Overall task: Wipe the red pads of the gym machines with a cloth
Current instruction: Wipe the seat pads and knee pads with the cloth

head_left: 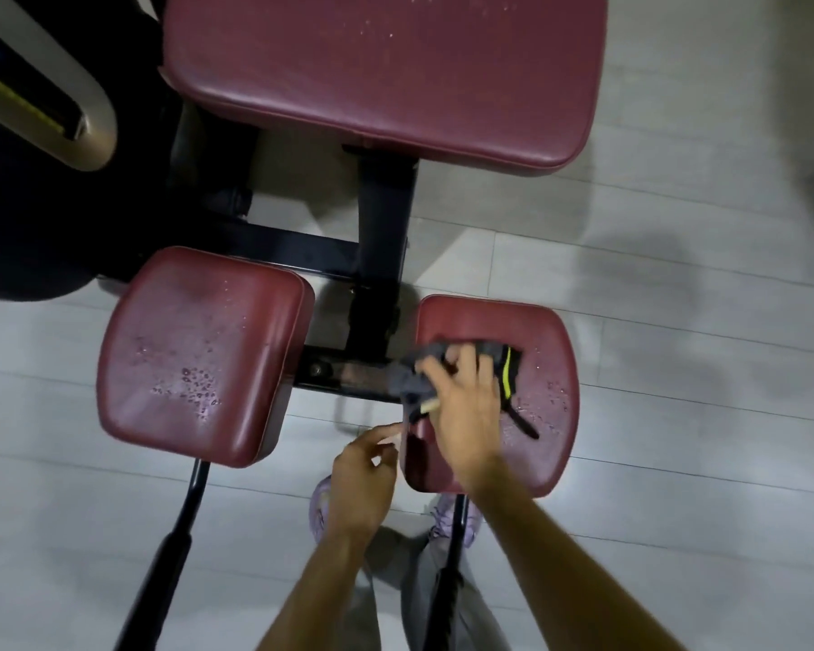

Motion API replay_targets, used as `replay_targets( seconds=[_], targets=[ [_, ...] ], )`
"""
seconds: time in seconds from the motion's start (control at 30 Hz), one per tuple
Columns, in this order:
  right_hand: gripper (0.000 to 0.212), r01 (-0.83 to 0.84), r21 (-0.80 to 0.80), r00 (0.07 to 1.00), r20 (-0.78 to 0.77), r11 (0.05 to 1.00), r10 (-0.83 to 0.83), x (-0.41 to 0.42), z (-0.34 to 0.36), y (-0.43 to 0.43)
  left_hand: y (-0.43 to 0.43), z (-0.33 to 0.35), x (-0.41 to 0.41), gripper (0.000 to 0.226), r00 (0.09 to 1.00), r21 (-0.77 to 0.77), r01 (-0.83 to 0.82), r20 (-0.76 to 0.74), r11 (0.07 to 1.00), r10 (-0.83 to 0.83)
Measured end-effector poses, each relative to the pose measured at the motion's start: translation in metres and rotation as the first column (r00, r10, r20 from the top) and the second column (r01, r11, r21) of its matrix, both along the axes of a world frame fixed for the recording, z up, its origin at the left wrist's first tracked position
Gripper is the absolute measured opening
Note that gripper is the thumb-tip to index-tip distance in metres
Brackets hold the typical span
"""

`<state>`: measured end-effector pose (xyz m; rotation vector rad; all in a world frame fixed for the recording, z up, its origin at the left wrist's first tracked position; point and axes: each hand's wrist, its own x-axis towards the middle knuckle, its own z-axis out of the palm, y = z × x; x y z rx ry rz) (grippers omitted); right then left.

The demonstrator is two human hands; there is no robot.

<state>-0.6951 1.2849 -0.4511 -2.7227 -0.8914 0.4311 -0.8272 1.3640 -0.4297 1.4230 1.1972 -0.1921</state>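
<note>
**Cloth on the right pad, droplets on either side**

The left pad (203,354), beaded with droplets, lies across the gap. The left hand (363,476) hovers half-curled off the inner edge of the right pad (548,444); whether it pinches anything cannot be told. The bunched cloth (412,380) lies near that edge under the flat, pressing right hand (466,401). The nearest droplets are just to its right.

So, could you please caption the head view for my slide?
Right hand presses a grey cloth on a wet red pad; left hand nearby.
</note>
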Motion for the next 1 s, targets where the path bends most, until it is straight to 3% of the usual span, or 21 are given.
replay_targets(
  seconds=[0.1,0.23,0.33,0.43,0.73,0.87,1.0],
  targets=[
    [0.053,-0.023,0.005,0.999,-0.049,1.000,0.023,-0.064,0.000,-0.045,0.021,0.005,-0.004,0.032,0.998,0.231,0.041,-0.061,0.972,-0.028],
    [0.051,-0.037,0.047,0.997,-0.061,0.998,0.040,-0.064,0.004,-0.042,0.041,0.006,0.000,0.029,0.995,0.218,0.103,-0.038,0.970,-0.097],
    [0.044,0.102,0.072,0.995,-0.022,0.992,-0.101,-0.006,0.004,0.008,0.045,0.000,0.004,0.031,0.988,0.234,0.150,-0.020,0.960,-0.150],
    [0.054,0.185,0.064,0.983,0.011,0.981,-0.186,0.028,0.003,0.038,0.046,-0.003,0.010,0.030,0.977,0.290,0.192,0.033,0.938,-0.210],
    [0.053,-0.099,0.068,0.989,-0.100,0.993,0.105,-0.090,0.000,-0.084,0.043,-0.003,0.030,0.033,0.965,0.298,0.228,0.057,0.927,-0.256],
    [0.047,-0.062,0.075,0.998,-0.029,0.995,0.064,-0.083,-0.004,-0.098,0.035,-0.002,0.039,0.036,0.958,0.276,0.252,0.061,0.927,-0.279],
    [0.030,0.005,0.053,0.996,0.091,0.999,-0.010,-0.014,-0.008,-0.062,0.029,-0.005,0.045,0.044,0.938,0.295,0.321,0.028,0.900,-0.344]
  ],
)
